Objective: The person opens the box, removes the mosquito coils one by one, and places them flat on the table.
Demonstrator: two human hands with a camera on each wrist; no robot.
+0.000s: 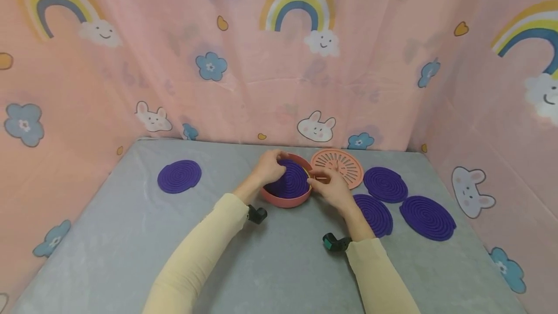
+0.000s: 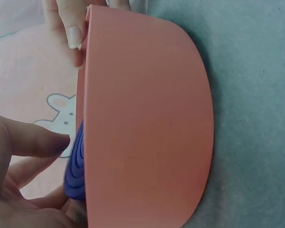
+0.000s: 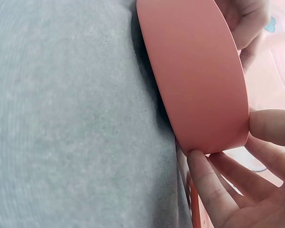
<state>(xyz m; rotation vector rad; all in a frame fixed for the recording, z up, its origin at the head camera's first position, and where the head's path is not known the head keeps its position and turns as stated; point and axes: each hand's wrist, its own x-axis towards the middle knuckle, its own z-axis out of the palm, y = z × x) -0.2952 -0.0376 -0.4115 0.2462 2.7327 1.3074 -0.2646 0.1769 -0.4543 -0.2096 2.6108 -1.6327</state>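
Observation:
A round pink bowl [image 1: 285,203] stands on the table with a purple spiral coaster [image 1: 289,180] tilted inside it. My left hand [image 1: 269,166] reaches over the bowl's left rim and pinches the coaster's edge between thumb and fingers. In the left wrist view, the purple coaster [image 2: 75,175] shows just above the rim; the bowl wall hides the rest. My right hand [image 1: 333,189] grips the bowl's right side. The right wrist view shows its thumb at the rim and fingers against the outside of the bowl [image 3: 199,71]. A thin yellow edge [image 1: 306,172] shows inside the bowl, its kind unclear.
A slotted pink round lid [image 1: 348,164] lies behind my right hand. Three more purple spiral coasters lie on the right: a back one [image 1: 385,184], a near one [image 1: 376,214] partly under my forearm, and an outer one [image 1: 427,218]. Another coaster [image 1: 179,176] lies far left.

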